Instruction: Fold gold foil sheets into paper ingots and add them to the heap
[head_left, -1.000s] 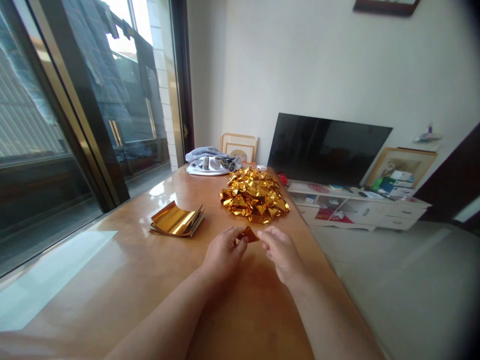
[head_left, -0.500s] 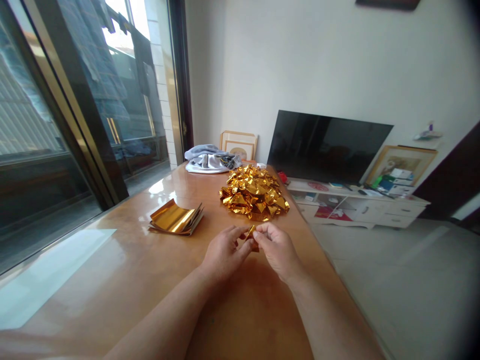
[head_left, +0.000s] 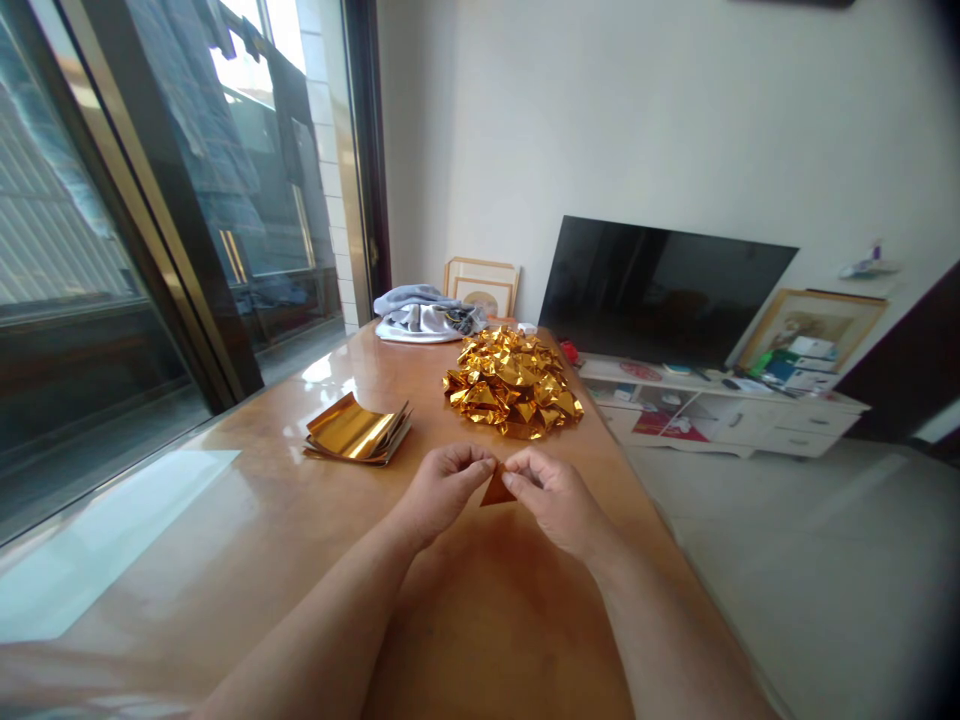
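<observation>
In the head view, the person's left hand (head_left: 442,492) and right hand (head_left: 555,500) come together at the lower middle of the frame, just above the bare table top (head_left: 487,620). Between them is a small foil triangle (head_left: 496,490), gold-brown on the side that shows, with its point down and its upper edge tucked under the fingertips. Both hands are mostly curled, thumbs and fingers drawn in to a light pinch at the triangle's upper corners. The exact grip is partly hidden by the fingers. The foil should weigh almost nothing and feel thin and slick. It will likely crease at the slightest pressure and slide between dry fingertips, so it is best held by its folded edges or corners with a gentle pinch. Above the hands, toward the middle of the frame, lies a heap of crumpled gold foil pieces (head_left: 513,385), loose and shiny, near the triangle but not touching it. To the left of the heap, a stack of gold foil sheets (head_left: 356,430) lies on the table with its top sheet curling upward. At the far end of the table sit folded grey and white clothes (head_left: 426,315), and a flat-screen TV (head_left: 664,290) stands on a white cabinet (head_left: 720,420) at the right.
</observation>
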